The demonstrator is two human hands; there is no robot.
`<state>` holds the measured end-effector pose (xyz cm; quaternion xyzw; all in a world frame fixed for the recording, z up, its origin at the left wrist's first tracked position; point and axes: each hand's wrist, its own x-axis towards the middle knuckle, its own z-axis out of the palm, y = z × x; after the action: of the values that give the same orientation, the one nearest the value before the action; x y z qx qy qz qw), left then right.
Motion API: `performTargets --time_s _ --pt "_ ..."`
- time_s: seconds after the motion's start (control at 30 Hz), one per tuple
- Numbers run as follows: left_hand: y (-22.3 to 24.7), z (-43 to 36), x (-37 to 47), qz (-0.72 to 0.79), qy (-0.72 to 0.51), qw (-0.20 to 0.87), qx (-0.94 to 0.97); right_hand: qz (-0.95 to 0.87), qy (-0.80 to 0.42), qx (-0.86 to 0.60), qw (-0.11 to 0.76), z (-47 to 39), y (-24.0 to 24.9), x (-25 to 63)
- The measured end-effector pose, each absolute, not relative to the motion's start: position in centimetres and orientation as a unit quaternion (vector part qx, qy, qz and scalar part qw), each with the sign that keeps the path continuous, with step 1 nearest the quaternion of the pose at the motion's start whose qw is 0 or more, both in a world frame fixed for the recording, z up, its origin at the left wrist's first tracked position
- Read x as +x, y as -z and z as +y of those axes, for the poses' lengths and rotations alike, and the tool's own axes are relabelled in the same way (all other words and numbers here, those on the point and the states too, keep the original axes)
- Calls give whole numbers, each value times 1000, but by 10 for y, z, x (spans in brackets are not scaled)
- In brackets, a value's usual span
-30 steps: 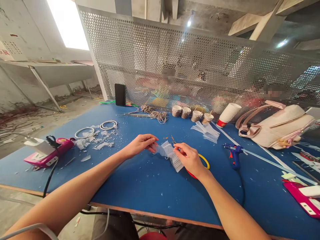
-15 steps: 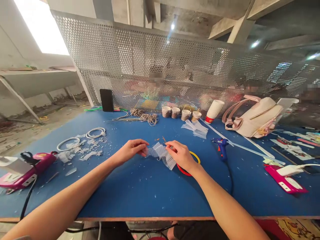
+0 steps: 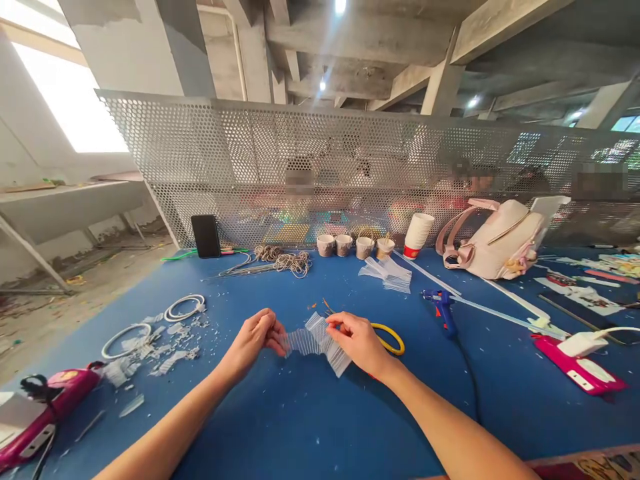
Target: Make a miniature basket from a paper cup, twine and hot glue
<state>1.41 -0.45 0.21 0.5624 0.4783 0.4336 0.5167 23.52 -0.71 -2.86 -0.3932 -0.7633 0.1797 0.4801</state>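
My left hand [image 3: 257, 337] is closed in a pinch on the left end of a clear, finely ribbed plastic strip [image 3: 304, 341], held just over the blue table. At the strip's other end, more ribbed plastic pieces [image 3: 338, 360] overlap it at an angle. My right hand [image 3: 361, 341] pinches these pieces at their upper right, and its fingertips partly hide them. A yellow ring [image 3: 393, 339] lies beside and partly under my right hand. Small orange-brown bits [image 3: 326, 305] lie just beyond the fingers.
Two white rings [image 3: 185, 308] and plastic scraps [image 3: 173, 360] lie left. A blue glue gun [image 3: 443, 310] with a cord is right, near a pink power strip [image 3: 580, 367]. Behind stand several small cups [image 3: 364, 248], stacked paper cups [image 3: 418, 237], a backpack [image 3: 500, 240] and a perforated screen [image 3: 240, 153].
The view has tilted up. My left hand has drawn slightly away from the right, so more of the ribbed strip shows between them. The ring's red part is now mostly hidden.
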Motion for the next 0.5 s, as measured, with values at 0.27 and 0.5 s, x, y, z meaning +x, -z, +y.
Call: performTargets --time_s 0.27,0.5 --pt "14 -13 19 500 -432 535 526 -773 -200 -384 464 -18 39 229" --pt "17 -7 19 517 -450 538 491 -756 -184 -390 493 -18 31 233"
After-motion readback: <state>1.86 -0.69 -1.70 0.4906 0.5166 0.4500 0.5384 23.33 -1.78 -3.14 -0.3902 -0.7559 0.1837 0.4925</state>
